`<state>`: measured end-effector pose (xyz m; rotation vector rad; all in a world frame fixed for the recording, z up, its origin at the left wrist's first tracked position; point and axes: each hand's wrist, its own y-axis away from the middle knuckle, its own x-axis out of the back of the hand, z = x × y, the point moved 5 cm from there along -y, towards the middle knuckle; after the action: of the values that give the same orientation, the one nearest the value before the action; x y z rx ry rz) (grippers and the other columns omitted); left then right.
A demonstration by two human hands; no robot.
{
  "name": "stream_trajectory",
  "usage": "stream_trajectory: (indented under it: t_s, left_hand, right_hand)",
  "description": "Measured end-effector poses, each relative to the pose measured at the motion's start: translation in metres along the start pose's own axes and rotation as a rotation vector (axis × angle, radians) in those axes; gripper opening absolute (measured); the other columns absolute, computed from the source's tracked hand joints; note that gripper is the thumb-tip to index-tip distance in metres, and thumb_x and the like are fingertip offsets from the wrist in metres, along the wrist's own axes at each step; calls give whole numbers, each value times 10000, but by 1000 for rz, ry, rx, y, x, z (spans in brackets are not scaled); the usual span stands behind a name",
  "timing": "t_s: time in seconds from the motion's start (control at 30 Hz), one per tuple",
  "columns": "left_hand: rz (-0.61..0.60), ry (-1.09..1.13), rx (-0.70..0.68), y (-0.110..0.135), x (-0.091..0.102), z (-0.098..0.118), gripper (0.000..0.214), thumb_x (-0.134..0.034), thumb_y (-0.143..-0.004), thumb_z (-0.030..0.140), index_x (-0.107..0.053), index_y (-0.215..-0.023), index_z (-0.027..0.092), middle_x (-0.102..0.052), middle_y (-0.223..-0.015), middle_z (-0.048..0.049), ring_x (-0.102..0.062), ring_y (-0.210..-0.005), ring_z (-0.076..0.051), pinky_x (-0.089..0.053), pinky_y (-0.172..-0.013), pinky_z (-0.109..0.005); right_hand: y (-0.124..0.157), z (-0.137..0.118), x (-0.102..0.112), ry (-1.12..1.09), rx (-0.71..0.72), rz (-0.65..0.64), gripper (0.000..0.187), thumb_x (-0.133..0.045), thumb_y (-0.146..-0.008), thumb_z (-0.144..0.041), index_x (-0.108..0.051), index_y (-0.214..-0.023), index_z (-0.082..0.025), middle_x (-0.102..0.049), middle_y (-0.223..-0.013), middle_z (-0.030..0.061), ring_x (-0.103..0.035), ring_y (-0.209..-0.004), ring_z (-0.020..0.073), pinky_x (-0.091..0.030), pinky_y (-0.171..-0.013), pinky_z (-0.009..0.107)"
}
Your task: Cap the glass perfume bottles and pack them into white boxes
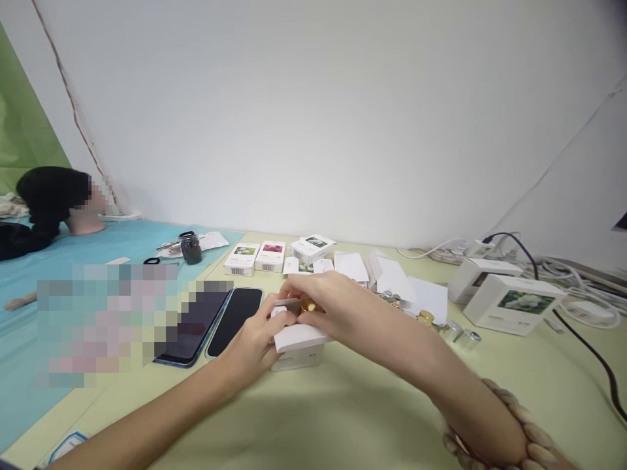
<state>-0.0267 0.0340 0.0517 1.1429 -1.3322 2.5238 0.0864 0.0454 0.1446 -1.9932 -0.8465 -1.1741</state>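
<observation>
Head view: a small white box [300, 341] is held near the middle of the table [343, 411], with the left hand [252, 346] closed around its left edge. A gold-capped item [308, 305] is pinched between the fingers of the right hand [333, 307], just above the box's top. Two dark phones [235, 320] lie just beside the left hand. Silver vials [460, 334] are scattered to the right, and a row of small cartons [270, 256] is set behind. Bare tabletop is seen only on the near side.
</observation>
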Motion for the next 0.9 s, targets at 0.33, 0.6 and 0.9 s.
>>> stream_trajectory:
  t_s: [0.33,0.6,0.9]
  left_hand:
    - [19,56,22,-2,2,1,118,-507,-830,182,-523,-945,199,-518,-1084,-82,-537,-1016,-154,-472,-789,-245]
    - [221,-108,-80,0,7,1,277,-592,-783,244,-459,-1025,220,-482,-1161,-95,-567,-976,-161,-511,-747,-277]
    - [244,-202,-342,2,13,15,232,-511,-773,30,-497,-944,186,-439,-1227,-125,-415,-1210,-237,-475,-883,-379]
  right_hand:
    - [2,16,23,86,-63,105,123,-521,-779,-145,-620,-817,-208,-641,-825,0,-574,-706,112,-364,-552,193]
    - [15,28,41,321,-229,57,113,-574,-750,-255,-665,-818,-258,-645,-751,-21,-569,-594,110,-356,-509,211]
    - [14,32,39,278,-173,53,148,-535,-788,-307,-657,-857,-258,-646,-823,-7,-573,-682,128,-347,-535,218]
